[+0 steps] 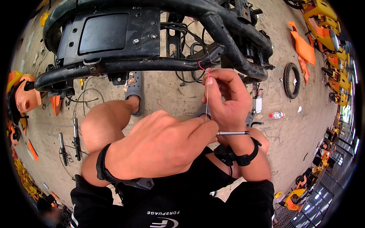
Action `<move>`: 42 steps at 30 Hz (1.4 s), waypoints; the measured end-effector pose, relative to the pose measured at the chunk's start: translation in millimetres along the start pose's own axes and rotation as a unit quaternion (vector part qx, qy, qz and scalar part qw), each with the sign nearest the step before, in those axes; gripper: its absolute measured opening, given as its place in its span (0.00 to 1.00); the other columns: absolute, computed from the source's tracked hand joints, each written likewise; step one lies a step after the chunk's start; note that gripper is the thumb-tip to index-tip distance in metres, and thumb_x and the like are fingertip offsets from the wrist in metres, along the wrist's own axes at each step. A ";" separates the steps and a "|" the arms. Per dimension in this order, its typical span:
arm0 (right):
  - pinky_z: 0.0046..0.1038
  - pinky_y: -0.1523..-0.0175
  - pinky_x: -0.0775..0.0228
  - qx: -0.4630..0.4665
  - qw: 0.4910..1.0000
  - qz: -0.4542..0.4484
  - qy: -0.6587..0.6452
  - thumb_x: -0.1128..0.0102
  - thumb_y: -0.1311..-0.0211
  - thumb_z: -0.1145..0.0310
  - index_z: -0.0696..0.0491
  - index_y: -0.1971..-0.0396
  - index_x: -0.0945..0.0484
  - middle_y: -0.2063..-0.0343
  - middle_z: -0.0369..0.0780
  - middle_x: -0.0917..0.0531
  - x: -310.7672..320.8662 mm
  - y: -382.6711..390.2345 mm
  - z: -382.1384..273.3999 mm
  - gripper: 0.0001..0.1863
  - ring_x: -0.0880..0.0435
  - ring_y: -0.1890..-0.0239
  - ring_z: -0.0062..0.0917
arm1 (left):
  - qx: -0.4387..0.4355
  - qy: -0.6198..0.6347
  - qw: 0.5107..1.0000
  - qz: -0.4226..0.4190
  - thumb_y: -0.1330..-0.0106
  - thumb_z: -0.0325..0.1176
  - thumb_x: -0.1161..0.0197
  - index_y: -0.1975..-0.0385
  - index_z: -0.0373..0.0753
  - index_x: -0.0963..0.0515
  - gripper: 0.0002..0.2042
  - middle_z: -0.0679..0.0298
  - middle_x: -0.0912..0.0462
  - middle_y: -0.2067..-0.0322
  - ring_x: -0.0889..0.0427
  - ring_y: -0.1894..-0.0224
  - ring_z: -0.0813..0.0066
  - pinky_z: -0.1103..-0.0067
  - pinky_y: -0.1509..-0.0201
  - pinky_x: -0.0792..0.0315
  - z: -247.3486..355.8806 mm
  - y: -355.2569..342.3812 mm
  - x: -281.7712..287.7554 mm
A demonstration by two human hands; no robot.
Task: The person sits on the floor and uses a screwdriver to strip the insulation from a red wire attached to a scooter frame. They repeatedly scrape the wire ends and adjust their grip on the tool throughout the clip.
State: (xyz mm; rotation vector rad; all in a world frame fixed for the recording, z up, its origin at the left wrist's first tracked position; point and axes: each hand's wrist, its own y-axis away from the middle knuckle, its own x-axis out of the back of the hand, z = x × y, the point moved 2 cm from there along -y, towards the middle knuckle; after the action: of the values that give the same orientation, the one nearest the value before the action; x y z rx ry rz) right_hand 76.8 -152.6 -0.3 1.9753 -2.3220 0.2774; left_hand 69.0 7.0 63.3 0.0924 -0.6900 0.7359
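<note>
A thin wire point(207, 100) runs from the frame down between my hands; its upper part is red and loops by the lower tube of a black scooter frame point(148, 64). My left hand point(159, 142) is closed, pinching the wire's lower end between thumb and finger. A slim metal shaft with a dark tip point(234, 133), like a screwdriver's, sticks out of that same hand to the right; its other end is hidden in the fingers. Just under the tube, my right hand point(228, 97) pinches the wire near its red part, fingers curled.
Black cables point(190, 34) hang inside the frame. On the floor lie two shock absorbers point(75, 138) at left, a tyre point(292, 80), a plastic bottle point(276, 115) and an orange panel point(303, 43) at right. Yellow scooters point(338, 72) line the right side.
</note>
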 end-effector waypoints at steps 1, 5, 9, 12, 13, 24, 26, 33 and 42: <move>0.14 0.75 0.35 0.002 1.000 0.002 -0.005 0.39 0.40 0.79 0.59 0.66 0.21 0.71 0.36 0.19 -1.0 -0.8 0.1 0.03 0.23 0.76 0.11 | 0.000 -0.001 1.000 0.000 0.45 0.24 0.37 0.69 0.36 0.30 0.08 0.60 0.24 0.78 0.21 0.82 0.60 0.67 0.84 0.32 0.0 0.5 0.2; 0.14 0.75 0.35 -0.005 1.000 0.003 -0.009 0.38 0.39 0.78 0.60 0.66 0.21 0.71 0.36 0.19 -0.5 -1.7 -0.1 0.03 0.23 0.76 0.11 | -0.003 0.004 1.000 0.007 0.45 0.24 0.37 0.69 0.36 0.30 0.08 0.60 0.24 0.78 0.21 0.82 0.59 0.67 0.84 0.32 -0.6 1.1 0.5; 0.13 0.76 0.36 -0.013 1.000 0.010 -0.004 0.38 0.38 0.78 0.60 0.65 0.21 0.71 0.36 0.20 -0.7 -2.0 -1.9 0.03 0.24 0.76 0.10 | -0.003 0.003 1.000 0.006 0.45 0.24 0.38 0.69 0.36 0.29 0.08 0.60 0.24 0.78 0.21 0.82 0.59 0.67 0.83 0.31 -0.5 1.5 0.6; 0.13 0.76 0.37 -0.010 1.000 0.016 0.008 0.39 0.38 0.78 0.60 0.66 0.21 0.71 0.35 0.20 -1.3 -3.1 -1.5 0.03 0.24 0.77 0.09 | -0.002 0.001 1.000 0.002 0.46 0.24 0.38 0.68 0.36 0.29 0.08 0.60 0.24 0.78 0.21 0.82 0.59 0.67 0.83 0.31 -0.7 1.4 0.6; 0.13 0.76 0.37 -0.013 1.000 0.019 0.015 0.39 0.38 0.78 0.60 0.66 0.21 0.72 0.35 0.20 -1.5 -3.5 -2.0 0.02 0.24 0.78 0.09 | -0.002 -0.002 1.000 0.000 0.46 0.24 0.38 0.68 0.36 0.29 0.08 0.60 0.24 0.78 0.21 0.82 0.59 0.67 0.83 0.31 -1.0 1.6 0.3; 0.13 0.78 0.37 0.053 0.990 -0.086 0.102 0.33 0.48 0.77 0.59 0.65 0.19 0.67 0.37 0.17 18.8 -18.1 -17.3 0.09 0.22 0.79 0.11 | 0.003 -0.024 1.000 0.010 0.44 0.28 0.30 0.63 0.38 0.22 0.11 0.65 0.26 0.81 0.26 0.84 0.62 0.72 0.84 0.35 -4.4 3.1 -5.4; 0.13 0.78 0.37 0.104 0.983 -0.075 0.131 0.32 0.51 0.78 0.58 0.65 0.18 0.66 0.38 0.17 20.1 -16.5 -20.7 0.11 0.22 0.79 0.12 | 0.002 -0.019 1.000 0.018 0.44 0.28 0.30 0.63 0.39 0.22 0.11 0.65 0.25 0.81 0.26 0.84 0.61 0.72 0.84 0.35 -4.6 3.3 -5.8; 0.14 0.78 0.36 0.023 0.996 -0.074 0.050 0.31 0.51 0.79 0.59 0.64 0.17 0.67 0.37 0.17 21.5 -14.4 -15.4 0.12 0.22 0.79 0.12 | 0.003 -0.013 1.000 0.005 0.47 0.26 0.35 0.67 0.38 0.27 0.10 0.62 0.25 0.79 0.23 0.82 0.59 0.68 0.82 0.31 -2.3 1.7 -5.1; 0.16 0.78 0.41 0.137 0.972 -0.144 0.125 0.31 0.52 0.77 0.54 0.61 0.15 0.78 0.33 0.22 29.8 -22.8 -36.0 0.15 0.31 0.83 0.13 | 0.006 -0.051 0.999 0.000 0.43 0.31 0.31 0.65 0.40 0.23 0.09 0.65 0.26 0.81 0.25 0.83 0.62 0.71 0.83 0.34 -3.2 2.3 -6.4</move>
State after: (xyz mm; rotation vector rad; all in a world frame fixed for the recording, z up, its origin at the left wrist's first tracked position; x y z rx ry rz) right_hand 92.3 -178.2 42.3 2.2127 -1.8977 0.8060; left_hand 65.8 5.9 56.6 0.1429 -0.7828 0.7386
